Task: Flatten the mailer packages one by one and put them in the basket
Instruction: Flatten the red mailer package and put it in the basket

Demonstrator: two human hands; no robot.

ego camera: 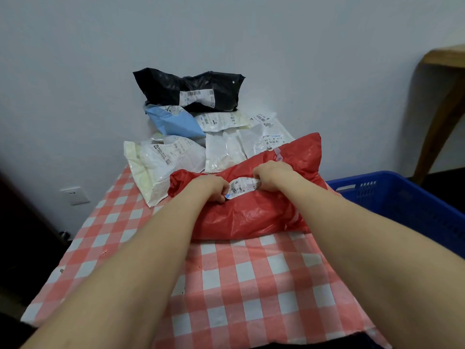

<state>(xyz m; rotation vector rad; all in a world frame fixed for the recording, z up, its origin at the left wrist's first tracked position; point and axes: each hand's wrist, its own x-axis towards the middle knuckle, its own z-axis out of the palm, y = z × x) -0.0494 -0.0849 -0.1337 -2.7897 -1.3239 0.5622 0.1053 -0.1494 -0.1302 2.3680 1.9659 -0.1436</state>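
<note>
A puffy red mailer package (pixel 254 212) lies on the checked tablecloth (pixel 226 285) in the middle of the table. Both my hands are on its top, on either side of its white shipping label (pixel 242 186). My left hand (pixel 210 188) has its fingers curled into the red plastic at the label's left end. My right hand (pixel 273 176) grips the plastic at the label's right end. The blue basket (pixel 392 197) stands to the right of the table, partly behind my right arm.
Behind the red mailer sits a pile of several packages: a black one (pixel 188 89) on top against the wall, a light blue one (pixel 173 122), and white ones (pixel 161 165). A wooden table leg (pixel 442 109) stands at the far right. A wall socket (pixel 74 195) is low on the left.
</note>
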